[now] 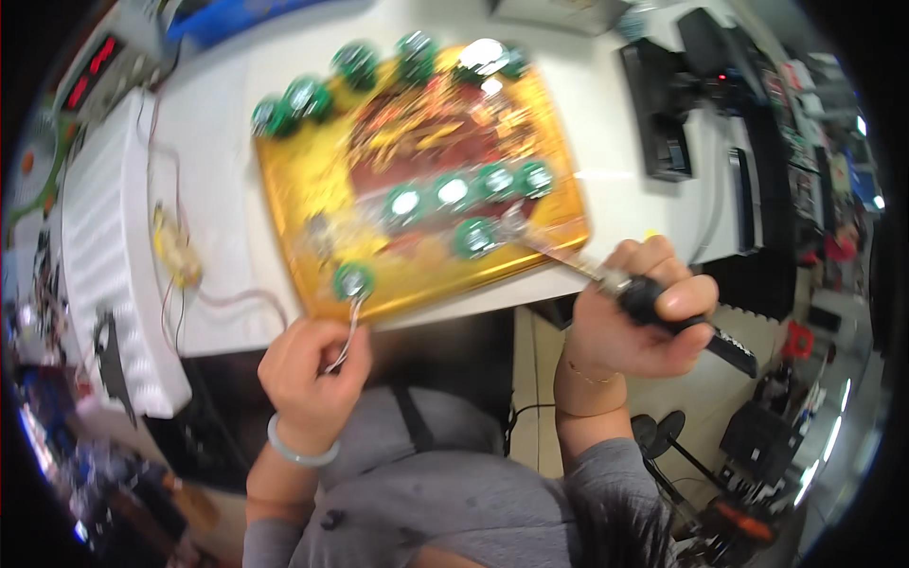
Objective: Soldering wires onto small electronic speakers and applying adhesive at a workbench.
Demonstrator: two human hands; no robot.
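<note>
My left hand (317, 371) is closed on a pair of thin pale strands (354, 327) below the tray. I cannot tell whether they are wire leads or tweezers. They reach up to a green ring-shaped part (353, 282) at the near edge of a gold tray (426, 298). My right hand (639, 312) grips a black-handled tool (653, 303) with a slim metal shaft. Its blurred tip lies over the tray, close beside another green ring-shaped part (475, 237). A row of similar green parts (453, 191) lies across the tray's middle, with several more along its far edge.
The tray rests on a white table (213, 312). To the left are a long white ribbed box (104, 256), a yellow object (175, 251) with thin wires, and a device with a red display (92, 73). Black equipment (653, 114) stands at the right; a blue bin (237, 19) is behind.
</note>
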